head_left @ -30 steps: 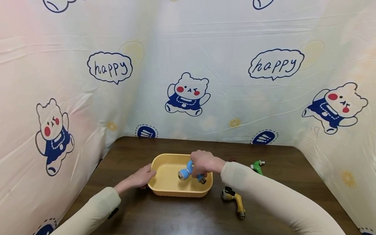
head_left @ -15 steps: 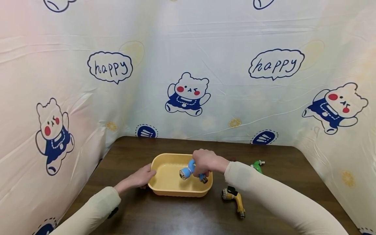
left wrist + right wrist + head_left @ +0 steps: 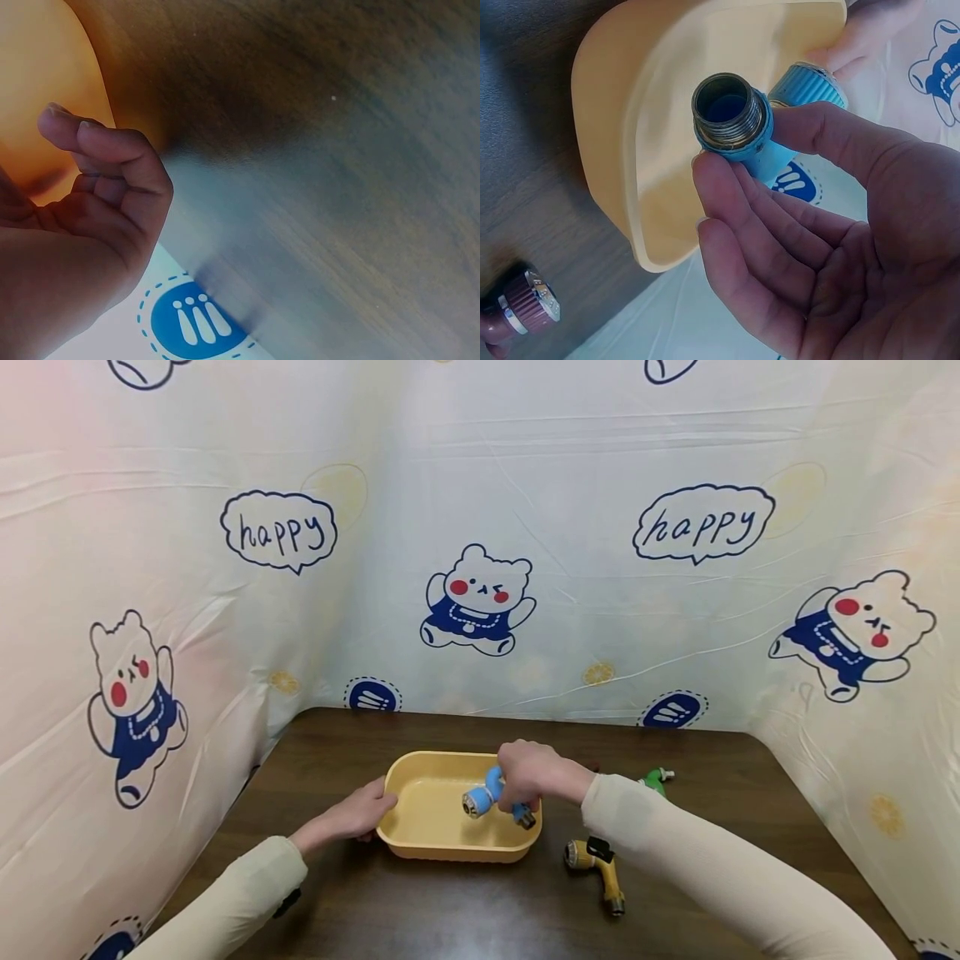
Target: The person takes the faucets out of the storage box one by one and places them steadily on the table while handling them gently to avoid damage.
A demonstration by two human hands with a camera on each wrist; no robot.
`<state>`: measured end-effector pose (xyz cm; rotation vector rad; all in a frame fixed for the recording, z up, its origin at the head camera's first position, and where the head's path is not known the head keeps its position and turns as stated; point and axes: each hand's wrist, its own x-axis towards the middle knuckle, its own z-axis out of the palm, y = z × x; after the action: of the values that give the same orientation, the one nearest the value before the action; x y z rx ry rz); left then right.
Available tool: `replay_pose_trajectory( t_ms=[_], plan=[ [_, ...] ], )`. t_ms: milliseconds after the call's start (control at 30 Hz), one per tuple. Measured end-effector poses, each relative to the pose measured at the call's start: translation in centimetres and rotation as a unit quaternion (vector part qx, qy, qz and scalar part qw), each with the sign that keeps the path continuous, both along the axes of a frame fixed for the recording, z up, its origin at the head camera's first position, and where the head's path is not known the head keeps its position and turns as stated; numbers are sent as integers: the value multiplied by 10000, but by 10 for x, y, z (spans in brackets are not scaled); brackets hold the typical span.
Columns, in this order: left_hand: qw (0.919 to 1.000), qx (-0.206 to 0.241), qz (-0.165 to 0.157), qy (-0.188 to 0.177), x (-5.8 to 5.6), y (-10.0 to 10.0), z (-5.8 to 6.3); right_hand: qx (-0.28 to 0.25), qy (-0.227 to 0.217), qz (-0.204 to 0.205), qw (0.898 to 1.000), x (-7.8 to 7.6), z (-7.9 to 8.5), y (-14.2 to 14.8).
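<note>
In the head view my left hand [image 3: 358, 810] grips the left rim of a yellow plastic basin [image 3: 453, 853], its thumb over the edge. Its curled fingers show by the basin wall in the left wrist view. Over the basin's right side, my right hand [image 3: 531, 773] pinches a blue hose spray nozzle [image 3: 477, 801] between thumb and fingers. The right wrist view has the nozzle's threaded metal end [image 3: 731, 112] facing the camera and a ribbed blue head behind it. Inside the basin only bare yellow floor shows; its far right corner is hidden by the hand.
A yellow spray nozzle [image 3: 606, 872] with a black trigger lies right of the basin. Farther back, a green one [image 3: 657, 779] is partly hidden by my right sleeve. The right wrist view holds a maroon nozzle [image 3: 526, 306]. Printed curtains surround the dark wooden table [image 3: 360, 910].
My right hand has shifted slightly to the right with the blue spray nozzle, staying above the basin. The left hand and the basin look unmoved.
</note>
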<state>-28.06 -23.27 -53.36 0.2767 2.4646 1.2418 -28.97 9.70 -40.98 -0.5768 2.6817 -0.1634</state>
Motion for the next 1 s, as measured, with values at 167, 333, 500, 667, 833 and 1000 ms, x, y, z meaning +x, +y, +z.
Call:
replay_pose_trajectory(
  t_ms=[167, 333, 500, 667, 833, 1000],
  plan=[
    [9997, 29, -150, 188, 28, 16, 44, -38, -41, -104, 9999, -4, -7, 5],
    [10000, 22, -25, -49, 4, 1, 6, -79, 95, -206, 9997, 35, 41, 0],
    [9999, -38, -161, 44, -12, -10, -24, -164, 134, -100, 9997, 44, 55, 5],
    [9995, 51, -273, 139, 3, 0, 6, -183, 95, -133, 9997, 42, 54, 11],
    [9996, -34, -230, 129, 18, 10, 34, -174, 106, -181, 9996, 44, 55, 15],
    [9998, -166, 43, 89, 32, 20, 52, -159, 80, -273, 9995, 47, 56, 19]
  ],
)
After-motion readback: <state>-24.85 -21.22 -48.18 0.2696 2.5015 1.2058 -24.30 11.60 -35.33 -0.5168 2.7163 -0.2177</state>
